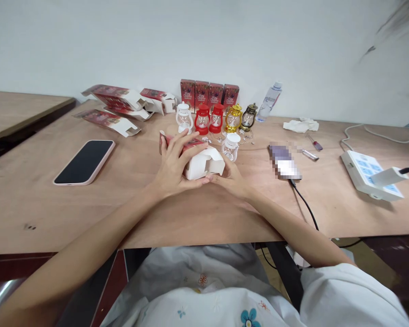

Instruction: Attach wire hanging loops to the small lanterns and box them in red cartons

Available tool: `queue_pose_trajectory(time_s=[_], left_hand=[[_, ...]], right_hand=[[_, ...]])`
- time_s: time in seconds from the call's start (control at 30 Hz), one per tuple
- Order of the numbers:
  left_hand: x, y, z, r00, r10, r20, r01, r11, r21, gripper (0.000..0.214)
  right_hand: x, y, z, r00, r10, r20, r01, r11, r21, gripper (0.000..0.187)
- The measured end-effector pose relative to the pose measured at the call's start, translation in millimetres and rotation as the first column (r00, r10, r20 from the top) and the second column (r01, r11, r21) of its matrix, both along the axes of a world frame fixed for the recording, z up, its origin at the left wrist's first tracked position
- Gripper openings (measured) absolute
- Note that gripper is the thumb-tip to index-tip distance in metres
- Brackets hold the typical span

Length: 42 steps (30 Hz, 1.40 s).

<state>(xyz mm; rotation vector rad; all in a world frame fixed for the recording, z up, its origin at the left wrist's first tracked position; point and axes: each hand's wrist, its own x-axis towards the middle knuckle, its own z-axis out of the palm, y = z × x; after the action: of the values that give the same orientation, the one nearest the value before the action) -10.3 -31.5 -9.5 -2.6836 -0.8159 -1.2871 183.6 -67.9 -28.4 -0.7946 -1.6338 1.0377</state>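
A small red-printed carton [202, 164], its white end flaps facing me, lies between my hands just above the table. My left hand [173, 165] is wrapped over its top and left side, fingers spread across the print. At the white flapped end, my right hand [232, 179] grips the lower right corner with the thumb close to the left thumb. Right behind that hand stands a white mini lantern [231, 146]. Farther back are another white lantern [184, 119], two red lanterns [202, 120], a gold lantern [233, 119] and a bronze lantern [249, 118].
Several upright red boxes [202, 93] stand by the wall, with flattened cartons [112, 97] to their left. A pink-edged phone [85, 162] lies left. On the right are a water bottle [270, 102], tissue [300, 125], screwdriver [315, 143], charging phone [283, 161] and power strip [364, 169].
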Motion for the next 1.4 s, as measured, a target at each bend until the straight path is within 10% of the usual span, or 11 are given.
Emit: queue_pose_trajectory(time_s=[0.5, 1.0, 1.4], left_hand=[[2.1, -8.9, 2.8, 0.995, 0.068, -0.076, -0.06, 0.993, 0.099, 0.064], [1.5, -9.8, -0.1, 0.997, 0.079, 0.003, -0.078, 0.987, 0.141, 0.044], [1.7, -6.3, -3.9, 0.998, 0.055, 0.022, -0.06, 0.945, 0.322, 0.042]], right_hand=[[-2.7, -1.7, -3.0, 0.988, -0.154, 0.008, 0.154, 0.987, -0.044, 0.053], [5.2, -2.8, 2.9, 0.98, 0.086, -0.181, -0.096, 0.994, -0.049, 0.047], [0.5, -8.7, 14.4, 0.993, 0.013, -0.12, -0.007, 0.999, 0.05, 0.03]])
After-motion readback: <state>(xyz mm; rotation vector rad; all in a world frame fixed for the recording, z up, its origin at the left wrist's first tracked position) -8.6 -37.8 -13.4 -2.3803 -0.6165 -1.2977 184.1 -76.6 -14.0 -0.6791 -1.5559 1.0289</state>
